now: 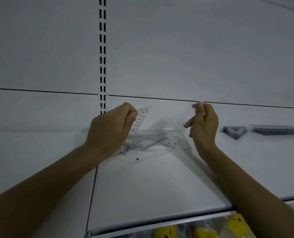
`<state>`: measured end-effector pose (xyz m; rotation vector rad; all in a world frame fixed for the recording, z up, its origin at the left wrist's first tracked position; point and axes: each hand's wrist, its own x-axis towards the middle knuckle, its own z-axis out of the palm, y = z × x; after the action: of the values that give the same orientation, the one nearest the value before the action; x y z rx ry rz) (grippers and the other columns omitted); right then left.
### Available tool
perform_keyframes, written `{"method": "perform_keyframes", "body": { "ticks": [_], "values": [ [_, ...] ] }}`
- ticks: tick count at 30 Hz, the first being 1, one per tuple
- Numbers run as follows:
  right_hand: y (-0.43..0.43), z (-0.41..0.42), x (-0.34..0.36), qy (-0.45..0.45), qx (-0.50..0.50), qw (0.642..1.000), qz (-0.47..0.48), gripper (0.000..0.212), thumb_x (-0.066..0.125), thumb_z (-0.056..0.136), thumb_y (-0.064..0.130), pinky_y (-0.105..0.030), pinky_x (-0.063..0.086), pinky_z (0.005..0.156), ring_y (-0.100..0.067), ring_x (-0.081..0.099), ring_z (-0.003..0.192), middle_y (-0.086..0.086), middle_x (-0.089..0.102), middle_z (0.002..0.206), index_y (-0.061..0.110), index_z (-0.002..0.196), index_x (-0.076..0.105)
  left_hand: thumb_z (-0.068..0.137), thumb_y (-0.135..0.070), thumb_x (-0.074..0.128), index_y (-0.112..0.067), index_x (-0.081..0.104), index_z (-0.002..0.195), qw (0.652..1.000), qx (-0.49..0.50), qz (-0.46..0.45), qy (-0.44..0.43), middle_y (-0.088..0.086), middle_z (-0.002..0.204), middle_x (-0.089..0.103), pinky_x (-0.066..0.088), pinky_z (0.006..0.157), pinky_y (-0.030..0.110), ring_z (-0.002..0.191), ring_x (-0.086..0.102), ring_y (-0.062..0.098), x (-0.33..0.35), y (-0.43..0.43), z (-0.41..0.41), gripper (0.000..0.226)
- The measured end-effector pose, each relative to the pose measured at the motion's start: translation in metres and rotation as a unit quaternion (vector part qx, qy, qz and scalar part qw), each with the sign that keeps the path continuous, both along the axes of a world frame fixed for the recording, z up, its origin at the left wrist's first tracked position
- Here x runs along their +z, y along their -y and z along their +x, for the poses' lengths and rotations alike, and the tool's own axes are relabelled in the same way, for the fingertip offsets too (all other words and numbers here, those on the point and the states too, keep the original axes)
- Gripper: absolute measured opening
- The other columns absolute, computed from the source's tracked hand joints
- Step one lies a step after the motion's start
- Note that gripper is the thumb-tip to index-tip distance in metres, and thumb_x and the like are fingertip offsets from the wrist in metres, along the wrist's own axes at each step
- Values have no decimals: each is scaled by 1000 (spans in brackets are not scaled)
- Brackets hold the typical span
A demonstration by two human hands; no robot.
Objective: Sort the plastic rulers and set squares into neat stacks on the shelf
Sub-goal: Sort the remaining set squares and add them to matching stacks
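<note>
Head view, and you've got both arms stretched up and forward over the white shelf [160,186]. Your left hand [111,128] is curled, knuckles toward you, fingers closed on a clear set square [141,120] that tilts up and away from the shelf, its numbered edge showing past your fingertips. Your right hand [203,123] is raised at the same height, thumb and forefinger pinched together at the top. A faint row of numbers [173,123] floats just left of that hand, so a clear ruler may be in the pinch, but the plastic is too transparent to tell for sure.

Between and below your hands, the loose pile of clear rulers and set squares [151,143] lies jumbled on the shelf, overlapping at all angles, with your left wrist covering its left end.

Off to the right, well apart from the pile, sit a stack of set squares [233,132] and, just beside it, a flat stack of rulers [275,129]. Yellow packaged items [211,229] show below the shelf edge.
</note>
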<state>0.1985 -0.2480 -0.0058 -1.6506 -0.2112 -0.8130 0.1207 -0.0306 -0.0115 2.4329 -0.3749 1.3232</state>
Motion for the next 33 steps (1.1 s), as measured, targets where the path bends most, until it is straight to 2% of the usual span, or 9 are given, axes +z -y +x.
{"method": "perform_keyframes", "body": {
  "ticks": [3, 8, 13, 16, 20, 24, 28, 31, 33],
  "values": [
    [-1, -1, 1, -63, 105, 991, 44, 25, 42, 99, 30, -18, 42, 36, -11, 51, 34, -9, 63, 66, 10, 105, 57, 97, -40, 22, -19, 49, 95, 1000, 23, -19, -10, -10, 59, 61, 45, 47, 27, 44, 54, 10, -2, -1, 0, 34],
    [-2, -4, 0, -126, 228, 965, 41, 14, 53, 94, 13, -25, 57, 58, -17, 67, 63, -12, 67, 84, 10, 105, 62, 96, -45, 27, -19, 51, 103, 998, 47, -23, -20, -7, 62, 60, 40, 46, 22, 48, 55, 14, -2, -3, 0, 35],
    [7, -8, 15, -135, 254, 955, 66, 14, 62, 89, 16, -22, 44, 47, -11, 48, 47, -2, 67, 67, 12, 103, 65, 92, -29, 53, -24, 41, 106, 968, -18, -200, -149, -7, 81, 58, 46, 61, 30, 67, 56, 13, 5, 11, -4, 20],
    [24, -5, 30, -92, 303, 949, -4, 17, 56, 94, 18, -20, 39, 47, -9, 46, 50, 2, 62, 63, 18, 104, 68, 92, -33, 52, -25, 42, 104, 943, -63, -265, -193, -1, 90, 65, 47, 61, 29, 75, 58, 15, 24, 33, -2, 17],
    [65, -4, 43, -25, 340, 927, -155, 17, 56, 93, 19, -14, 46, 62, -3, 56, 62, 3, 62, 63, 28, 104, 65, 86, -38, 62, -19, 46, 108, 889, -149, -368, -227, -1, 86, 67, 41, 49, 25, 60, 52, 12, 51, 98, 13, 34],
    [127, 13, 45, -23, 285, 943, -172, 21, 65, 86, 20, -7, 45, 62, -1, 60, 60, -3, 65, 64, 19, 105, 57, 82, -17, 69, -18, 50, 102, 860, -166, -404, -263, 2, 77, 61, 37, 45, 21, 53, 49, 11, 49, 177, 42, 28],
    [192, 44, 38, -7, 151, 972, -180, 22, 77, 76, 25, -14, 45, 56, -5, 58, 58, 5, 63, 63, 16, 86, 59, 83, -14, 68, -18, 48, 98, 830, -190, -439, -288, 5, 78, 61, 36, 40, 16, 50, 49, 10, 38, 252, 72, 26],
    [230, 64, 33, 34, 107, 967, -230, 16, 74, 78, 29, -14, 47, 59, -2, 56, 61, 11, 63, 70, 19, 77, 63, 83, -15, 69, -19, 48, 101, 813, -204, -442, -318, 5, 76, 60, 38, 43, 19, 53, 51, 11, 34, 302, 92, 28],
    [250, 74, 31, 105, 60, 942, -313, 18, 66, 84, 37, -23, 50, 68, -6, 59, 74, 7, 67, 83, 19, 85, 68, 82, -14, 70, -18, 47, 104, 797, -197, -476, -316, 4, 77, 58, 38, 46, 22, 55, 50, 12, 34, 326, 104, 31]
  ]
}}
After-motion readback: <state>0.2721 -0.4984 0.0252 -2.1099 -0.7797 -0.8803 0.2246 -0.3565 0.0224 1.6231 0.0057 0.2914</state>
